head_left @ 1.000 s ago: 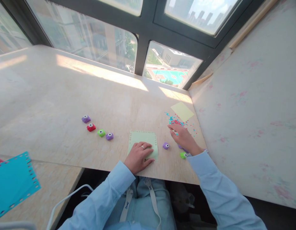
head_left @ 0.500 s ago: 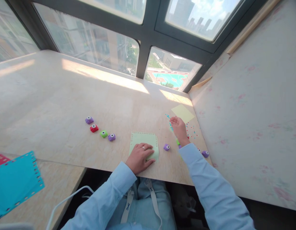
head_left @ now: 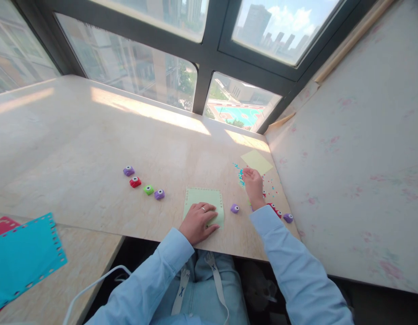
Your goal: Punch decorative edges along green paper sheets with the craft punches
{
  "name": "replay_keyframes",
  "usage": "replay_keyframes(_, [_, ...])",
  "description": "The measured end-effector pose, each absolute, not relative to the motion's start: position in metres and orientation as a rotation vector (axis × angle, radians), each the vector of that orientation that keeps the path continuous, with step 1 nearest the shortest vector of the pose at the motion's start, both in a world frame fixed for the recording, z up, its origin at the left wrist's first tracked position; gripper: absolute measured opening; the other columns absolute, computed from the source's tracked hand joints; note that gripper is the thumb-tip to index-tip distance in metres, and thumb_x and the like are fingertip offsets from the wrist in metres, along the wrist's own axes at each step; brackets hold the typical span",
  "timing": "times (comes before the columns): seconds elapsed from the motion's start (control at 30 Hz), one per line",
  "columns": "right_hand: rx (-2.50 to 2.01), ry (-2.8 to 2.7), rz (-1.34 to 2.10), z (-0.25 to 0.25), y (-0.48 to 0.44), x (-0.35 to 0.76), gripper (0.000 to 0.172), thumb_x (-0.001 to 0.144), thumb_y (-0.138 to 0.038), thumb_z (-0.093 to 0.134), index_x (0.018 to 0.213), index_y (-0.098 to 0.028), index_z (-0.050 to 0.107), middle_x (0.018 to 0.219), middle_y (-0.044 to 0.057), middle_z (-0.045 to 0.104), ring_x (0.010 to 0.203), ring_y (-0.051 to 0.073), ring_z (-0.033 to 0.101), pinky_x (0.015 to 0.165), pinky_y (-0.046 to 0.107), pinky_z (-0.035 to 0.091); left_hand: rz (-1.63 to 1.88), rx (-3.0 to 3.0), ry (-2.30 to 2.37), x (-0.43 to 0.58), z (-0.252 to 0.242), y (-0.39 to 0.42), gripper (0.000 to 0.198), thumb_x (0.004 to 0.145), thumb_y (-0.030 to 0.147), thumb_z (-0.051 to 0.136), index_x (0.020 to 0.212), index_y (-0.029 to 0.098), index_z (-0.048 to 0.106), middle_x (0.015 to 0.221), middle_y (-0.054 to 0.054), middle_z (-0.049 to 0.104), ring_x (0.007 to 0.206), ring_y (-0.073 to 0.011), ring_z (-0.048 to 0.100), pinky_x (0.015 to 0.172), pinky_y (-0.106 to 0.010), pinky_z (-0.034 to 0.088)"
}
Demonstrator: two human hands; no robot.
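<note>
My left hand [head_left: 199,221] lies palm down, fingers spread, on a pale green sheet of paper [head_left: 204,195] with small punched holes along its edges. To the right, my right hand [head_left: 253,186] rests on its side on the table, its fingers stretched out and slightly curved, with nothing seen in them. Tiny blue paper bits [head_left: 241,177] lie right by its fingertips. A purple craft punch [head_left: 234,208] sits between the two hands. More punches, among them a red craft punch [head_left: 278,214] and a purple one [head_left: 288,218], stand beside my right wrist, partly hidden by it.
Left of the green sheet stand a purple punch [head_left: 159,194], a green punch [head_left: 148,189], a red punch [head_left: 135,182] and another purple one [head_left: 128,170]. A yellow sheet [head_left: 257,161] lies near the wall [head_left: 347,171]. Blue punched sheets [head_left: 26,259] overlap red paper [head_left: 4,226] at left.
The view has shifted slightly. My right forearm has moved a little left, showing more of the red punches beside it. My left hand stays on the green sheet.
</note>
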State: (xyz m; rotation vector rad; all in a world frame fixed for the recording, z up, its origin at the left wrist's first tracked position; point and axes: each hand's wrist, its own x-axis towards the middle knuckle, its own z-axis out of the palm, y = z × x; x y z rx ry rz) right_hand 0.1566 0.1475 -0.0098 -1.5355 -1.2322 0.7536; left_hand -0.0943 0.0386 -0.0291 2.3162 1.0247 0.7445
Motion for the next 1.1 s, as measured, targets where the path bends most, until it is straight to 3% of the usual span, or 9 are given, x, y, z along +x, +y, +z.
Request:
replay_keyframes(0.17, [-1.54,-1.346,0.832,0.006,0.114,0.161,0.035,0.077,-0.028,0.056,0.11,-0.018,0.06,0.111,0.013,0.069,0.102,0.022,0.066,0.086,0.042,0.055,0.744,2.313,1.021,-0.094,-0.027,0.039,0.026,0.084,0.037,0.066,0.105,0.021,0.068,0.117,-0.01,0.067,0.111,-0.0278,0.057,0.091,-0.046,0.043])
replay_keyframes(0.27, [-1.562,-1.476,0.943,0.016,0.087,0.162,0.027,0.074,-0.026,0.062,0.099,-0.018,0.068,0.099,0.01,0.072,0.089,0.021,0.068,0.075,0.037,0.057,0.739,2.318,1.022,-0.094,-0.027,0.039,0.026,0.084,0.037,0.066,0.105,0.021,0.068,0.117,-0.01,0.067,0.11,-0.0273,0.057,0.091,-0.045,0.043])
replay_keyframes(0.4, [-1.488,-2.071,0.904,0.025,0.061,0.168,0.035,0.081,-0.015,0.053,0.111,-0.024,0.07,0.117,0.008,0.068,0.11,0.021,0.062,0.091,0.04,0.052,0.742,2.325,1.016,-0.094,-0.027,0.039,0.027,0.085,0.037,0.066,0.105,0.02,0.068,0.117,-0.01,0.067,0.11,-0.0277,0.057,0.091,-0.046,0.043])
replay_keyframes(0.5, [-1.408,-2.294,0.837,0.026,0.056,0.172,0.036,0.084,-0.014,0.054,0.115,-0.025,0.069,0.119,0.008,0.066,0.115,0.021,0.059,0.099,0.041,0.047,0.755,2.322,1.018,-0.094,-0.026,0.039,0.026,0.085,0.037,0.066,0.105,0.021,0.068,0.116,-0.01,0.068,0.109,-0.0277,0.058,0.09,-0.045,0.043])
replay_keyframes(0.8, [-1.44,-2.282,0.767,0.019,0.054,0.155,0.023,0.086,-0.021,0.062,0.108,-0.023,0.071,0.102,0.007,0.069,0.092,0.019,0.065,0.087,0.036,0.052,0.761,2.314,1.028,-0.094,-0.027,0.038,0.03,0.085,0.039,0.065,0.109,0.021,0.067,0.117,-0.01,0.067,0.11,-0.0276,0.057,0.09,-0.045,0.043])
replay_keyframes(1.1, [-1.387,-2.172,0.743,0.005,0.045,0.142,0.021,0.09,-0.023,0.058,0.107,-0.024,0.069,0.108,0.008,0.068,0.103,0.023,0.063,0.094,0.04,0.051,0.74,2.321,1.025,-0.094,-0.026,0.038,0.031,0.085,0.04,0.065,0.11,0.022,0.067,0.119,-0.01,0.066,0.111,-0.0278,0.056,0.091,-0.045,0.042])
